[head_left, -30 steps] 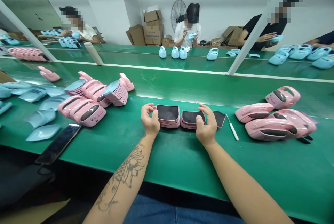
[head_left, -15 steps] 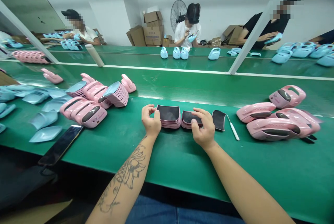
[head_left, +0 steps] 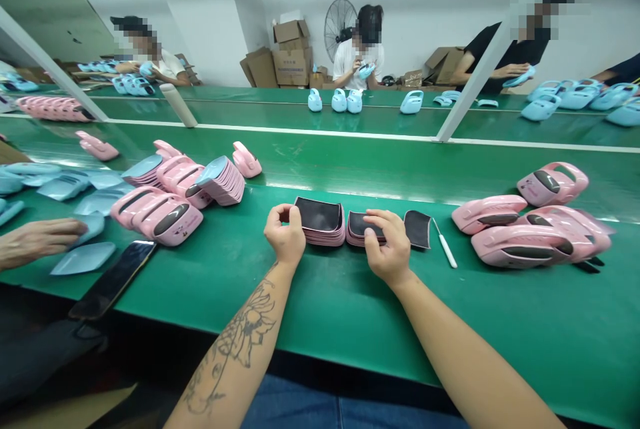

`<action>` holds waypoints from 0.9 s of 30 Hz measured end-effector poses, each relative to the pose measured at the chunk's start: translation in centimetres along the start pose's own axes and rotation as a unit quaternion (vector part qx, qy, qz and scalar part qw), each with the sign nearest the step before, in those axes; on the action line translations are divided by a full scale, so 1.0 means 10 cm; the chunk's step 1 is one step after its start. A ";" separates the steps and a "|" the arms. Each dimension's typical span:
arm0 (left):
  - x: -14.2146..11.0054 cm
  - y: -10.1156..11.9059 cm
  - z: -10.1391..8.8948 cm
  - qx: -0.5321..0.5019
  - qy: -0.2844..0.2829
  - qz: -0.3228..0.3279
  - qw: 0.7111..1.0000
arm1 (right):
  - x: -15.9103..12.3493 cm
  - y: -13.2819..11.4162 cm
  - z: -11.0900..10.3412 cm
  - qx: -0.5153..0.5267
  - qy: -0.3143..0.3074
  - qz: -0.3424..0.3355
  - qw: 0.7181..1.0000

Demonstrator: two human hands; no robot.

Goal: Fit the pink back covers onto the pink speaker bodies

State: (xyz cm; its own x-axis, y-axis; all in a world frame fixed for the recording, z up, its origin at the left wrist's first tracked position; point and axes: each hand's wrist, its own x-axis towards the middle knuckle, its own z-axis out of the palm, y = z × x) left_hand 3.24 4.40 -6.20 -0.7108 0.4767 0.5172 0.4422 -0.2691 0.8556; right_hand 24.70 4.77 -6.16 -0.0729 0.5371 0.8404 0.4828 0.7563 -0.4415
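Left hand (head_left: 285,237) curls, fingertips touching the taller stack of black-faced pink panels (head_left: 320,224); right hand (head_left: 389,247) lies unpinched, fingers draped across the shorter matching stack (head_left: 361,229).

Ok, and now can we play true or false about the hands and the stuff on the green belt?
1. The left hand touches a stack of pink pieces with dark tops. True.
2. The right hand is holding a phone. False: it rests on a second stack, and the phone lies far off to the left.
3. A white-handled tool lies to the right of the hands. True.
4. The loose dark piece sits on top of a stack. False: it lies by itself on the green belt.
5. Another person's hand is near pale blue shells. True.
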 end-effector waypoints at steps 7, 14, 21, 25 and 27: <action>0.05 0.00 -0.01 -0.037 0.042 -0.025 0.998 | 0.03 -0.11 -0.08 0.034 0.017 -0.039 0.999; -0.18 0.22 -0.08 -0.087 -0.005 -0.007 0.996 | 0.01 -0.61 -0.10 0.243 -0.143 0.088 0.955; -0.41 0.47 -0.14 -0.104 -0.076 0.047 0.991 | 0.00 -0.76 -0.18 0.427 -0.285 0.174 0.840; -0.46 0.70 -0.19 -0.077 -0.089 0.050 0.992 | 0.05 -0.87 -0.20 0.466 -0.263 0.268 0.801; -0.40 0.78 -0.18 -0.072 -0.133 0.040 0.988 | 0.10 -0.88 -0.20 0.488 -0.200 0.329 0.783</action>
State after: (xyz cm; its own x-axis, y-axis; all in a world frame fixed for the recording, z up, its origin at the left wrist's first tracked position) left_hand 8.55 -1.12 -1.52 -0.4990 0.6480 0.5754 0.3952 -0.4208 0.8165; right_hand 22.10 -2.09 -0.85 -0.4503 0.8571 0.2501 -0.3524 0.0867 -0.9318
